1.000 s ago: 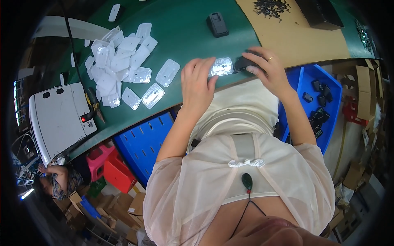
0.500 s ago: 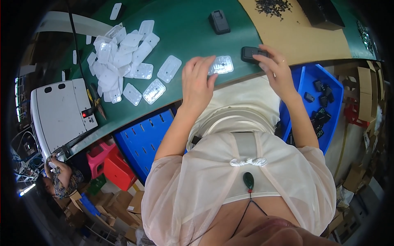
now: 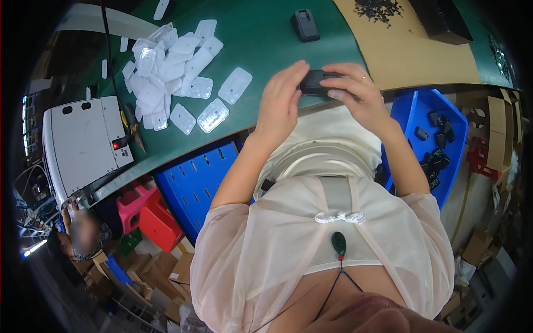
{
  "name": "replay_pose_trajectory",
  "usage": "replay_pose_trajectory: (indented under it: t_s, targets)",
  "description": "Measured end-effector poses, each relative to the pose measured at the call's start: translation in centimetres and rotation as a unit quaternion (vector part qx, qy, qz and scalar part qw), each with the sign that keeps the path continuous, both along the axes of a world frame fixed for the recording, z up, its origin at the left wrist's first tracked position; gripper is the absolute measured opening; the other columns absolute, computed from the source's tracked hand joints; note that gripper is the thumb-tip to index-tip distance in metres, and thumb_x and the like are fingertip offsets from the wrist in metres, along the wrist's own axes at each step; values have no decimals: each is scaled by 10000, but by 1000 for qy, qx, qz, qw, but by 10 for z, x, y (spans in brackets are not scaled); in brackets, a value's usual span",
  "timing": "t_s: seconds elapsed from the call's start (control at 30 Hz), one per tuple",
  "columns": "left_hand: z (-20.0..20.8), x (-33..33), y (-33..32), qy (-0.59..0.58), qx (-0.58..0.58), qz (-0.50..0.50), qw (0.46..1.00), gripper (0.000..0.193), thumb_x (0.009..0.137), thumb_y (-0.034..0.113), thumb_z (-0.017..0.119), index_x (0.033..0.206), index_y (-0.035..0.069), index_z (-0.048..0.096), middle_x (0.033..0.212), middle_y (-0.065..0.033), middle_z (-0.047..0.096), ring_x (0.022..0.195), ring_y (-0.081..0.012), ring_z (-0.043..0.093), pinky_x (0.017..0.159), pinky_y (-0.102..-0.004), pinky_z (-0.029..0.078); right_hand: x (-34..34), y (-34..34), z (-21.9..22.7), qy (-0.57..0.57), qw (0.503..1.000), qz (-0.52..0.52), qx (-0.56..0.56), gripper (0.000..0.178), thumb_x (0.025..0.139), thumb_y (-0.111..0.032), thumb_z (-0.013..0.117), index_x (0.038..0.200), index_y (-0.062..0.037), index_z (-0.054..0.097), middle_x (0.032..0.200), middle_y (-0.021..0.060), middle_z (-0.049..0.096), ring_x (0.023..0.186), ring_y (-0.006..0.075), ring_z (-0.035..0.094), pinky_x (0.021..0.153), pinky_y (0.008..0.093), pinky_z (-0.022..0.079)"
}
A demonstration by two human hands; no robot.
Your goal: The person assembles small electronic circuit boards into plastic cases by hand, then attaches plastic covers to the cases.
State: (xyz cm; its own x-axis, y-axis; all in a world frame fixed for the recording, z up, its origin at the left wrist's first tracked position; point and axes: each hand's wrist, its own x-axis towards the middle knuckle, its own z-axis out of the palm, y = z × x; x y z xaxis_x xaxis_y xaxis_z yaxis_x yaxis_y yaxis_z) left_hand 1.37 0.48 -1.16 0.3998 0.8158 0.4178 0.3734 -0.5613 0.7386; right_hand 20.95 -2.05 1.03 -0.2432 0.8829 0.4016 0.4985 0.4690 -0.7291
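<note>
A black plastic case [image 3: 312,83] is between my two hands at the near edge of the green table. My left hand [image 3: 279,105] closes its fingers against the case's left end. From the right, my right hand [image 3: 357,94] grips it with thumb and fingers. Hidden behind the hands and case is whatever lies under it. Another black case [image 3: 306,25] with a recessed top lies farther back. To the left, several thin whitish plastic plates [image 3: 169,71] form a loose heap. A few lie apart, such as one plate [image 3: 214,115] near the table edge.
A light grey machine [image 3: 83,147] with a red light stands at left, pliers [image 3: 133,127] beside it. Small black parts [image 3: 378,8] and a black box [image 3: 441,22] rest on tan cardboard [image 3: 411,61]. A blue bin [image 3: 452,119] is at right. Another person [image 3: 83,233] sits far left.
My right hand has moved left with the black case, bringing it to my left hand. The clear plate that was by my left fingers is now out of sight. The view has shifted slightly.
</note>
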Motion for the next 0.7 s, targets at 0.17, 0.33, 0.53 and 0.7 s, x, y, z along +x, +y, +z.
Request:
replay_pose_trajectory:
  t_s: [0.17,0.33,0.53,0.7]
  targets:
    - [-7,-6,2,40,39,-30,998,379,765,-109,462,1080,52,598,1182,-97,565,1097,-282,522,921,-367,407,-2,2,-4,-18,1000,23,-2,264,714,58,609,939,-72,656,1094,60,575,1002,253,506,833,331,432]
    - [-6,-10,2,82,53,-30,995,393,761,-100,479,1103,59,589,1184,-86,568,1112,-267,520,918,-372,410,-1,5,-7,-41,998,29,22,315,685,95,597,941,-79,656,1093,60,572,994,258,504,811,338,449]
    - [4,-8,-5,178,107,-20,978,432,710,16,632,1135,67,571,1215,-75,545,1085,-260,526,889,-381,425,6,8,-11,-19,999,49,-4,320,692,80,599,954,-93,657,1108,62,571,996,254,498,801,329,462]
    - [-5,8,5,128,117,22,985,466,653,82,705,1099,37,577,1118,-126,574,991,-294,539,847,-384,441,7,24,-5,9,999,18,-25,258,770,5,587,1013,-66,636,1107,81,567,905,237,527,763,296,468]
